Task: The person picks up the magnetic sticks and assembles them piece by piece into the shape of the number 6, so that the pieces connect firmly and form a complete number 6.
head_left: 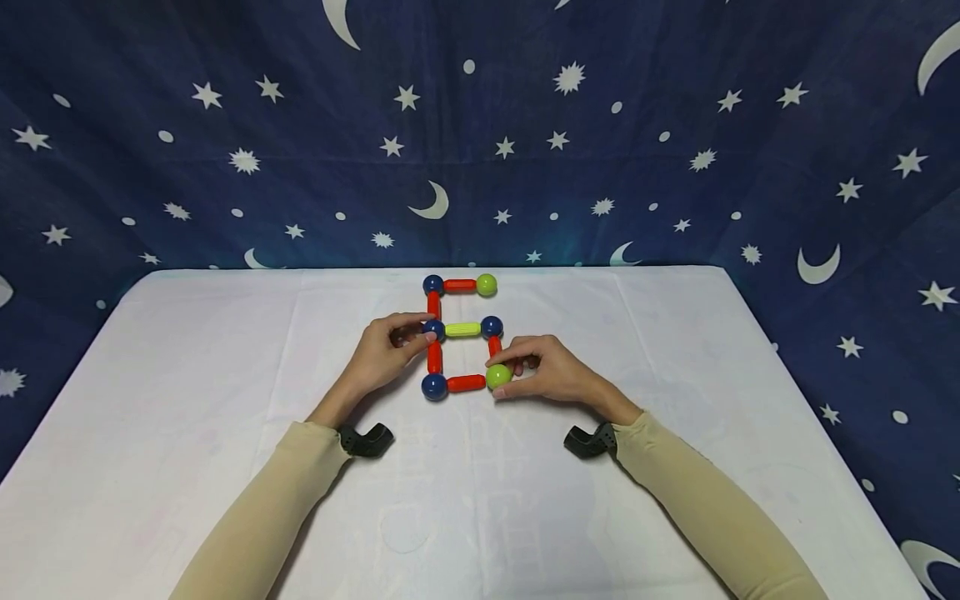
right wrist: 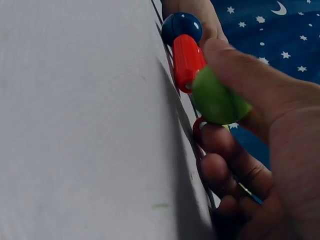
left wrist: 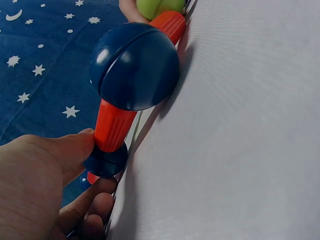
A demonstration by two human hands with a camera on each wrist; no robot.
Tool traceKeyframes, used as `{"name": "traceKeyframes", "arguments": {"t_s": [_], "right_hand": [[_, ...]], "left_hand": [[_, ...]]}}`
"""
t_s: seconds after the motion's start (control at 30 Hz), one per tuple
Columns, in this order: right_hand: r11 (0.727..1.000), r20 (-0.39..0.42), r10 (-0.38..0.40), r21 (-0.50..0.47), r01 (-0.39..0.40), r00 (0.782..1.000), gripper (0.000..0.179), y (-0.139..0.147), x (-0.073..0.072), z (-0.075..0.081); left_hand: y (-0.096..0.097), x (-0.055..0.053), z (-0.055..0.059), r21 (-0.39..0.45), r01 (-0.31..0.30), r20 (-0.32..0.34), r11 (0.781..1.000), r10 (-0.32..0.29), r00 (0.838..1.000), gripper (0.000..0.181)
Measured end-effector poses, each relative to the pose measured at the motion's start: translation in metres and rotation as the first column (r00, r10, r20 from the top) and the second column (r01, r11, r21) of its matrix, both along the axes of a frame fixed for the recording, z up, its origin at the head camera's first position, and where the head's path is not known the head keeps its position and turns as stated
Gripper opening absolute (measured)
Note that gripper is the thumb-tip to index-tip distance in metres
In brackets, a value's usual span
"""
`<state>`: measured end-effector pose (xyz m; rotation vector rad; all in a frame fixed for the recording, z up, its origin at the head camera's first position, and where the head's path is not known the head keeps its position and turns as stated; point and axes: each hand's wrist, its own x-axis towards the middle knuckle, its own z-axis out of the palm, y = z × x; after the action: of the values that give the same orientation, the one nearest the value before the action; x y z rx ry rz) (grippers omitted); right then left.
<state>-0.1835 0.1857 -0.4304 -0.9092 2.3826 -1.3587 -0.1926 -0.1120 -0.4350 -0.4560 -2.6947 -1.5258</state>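
Balls and rods lie on the table in a figure with a square lower part. My left hand [head_left: 382, 354] pinches the middle-left blue ball [left wrist: 106, 161] between thumb and fingers. With thumb and fingers, my right hand [head_left: 551, 371] grips the lower-right green ball [head_left: 498, 377]. A red rod [head_left: 467, 382] runs from the bottom-left blue ball [head_left: 434, 387] to right beside that green ball; the rod's end shows in the right wrist view. Above it, another red rod [head_left: 495, 347] leads up to a blue ball [head_left: 492, 327], which a yellow-green rod [head_left: 462, 329] links to the left-hand ball.
At the figure's top, a blue ball [head_left: 433, 285], a red rod [head_left: 460, 285] and a green ball [head_left: 487, 285] lie near the far edge of the white-covered table [head_left: 225, 400]. A dark blue star-and-moon curtain [head_left: 510, 192] hangs behind. Black wrist mounts [head_left: 367, 440] sit at both cuffs.
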Motion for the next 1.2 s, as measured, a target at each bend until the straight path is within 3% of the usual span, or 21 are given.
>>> {"name": "traceKeyframes", "arguments": {"t_s": [0.63,0.93,1.03,1.2], "right_hand": [[1.0,-0.02,0.007,0.027,-0.006,1.0,0.038,-0.002,0.002,-0.005],[1.0,-0.033,0.012,0.014,-0.012,0.999,0.039,-0.002,0.001,-0.005],[1.0,-0.029,0.01,0.013,-0.01,1.0,0.038,-0.002,0.001,-0.005],[1.0,-0.036,0.015,0.014,-0.014,0.999,0.038,-0.001,0.0,-0.006]], "left_hand": [[-0.001,0.001,0.001,0.0,0.005,0.006,1.0,-0.005,1.0,0.034],[0.0,0.008,0.017,-0.056,-0.011,-0.064,0.998,0.007,0.998,0.036],[0.0,0.013,0.023,-0.042,0.034,-0.049,0.999,-0.036,0.998,0.029],[-0.005,0.023,0.025,-0.002,0.196,0.037,0.981,-0.196,0.98,0.026]]}}
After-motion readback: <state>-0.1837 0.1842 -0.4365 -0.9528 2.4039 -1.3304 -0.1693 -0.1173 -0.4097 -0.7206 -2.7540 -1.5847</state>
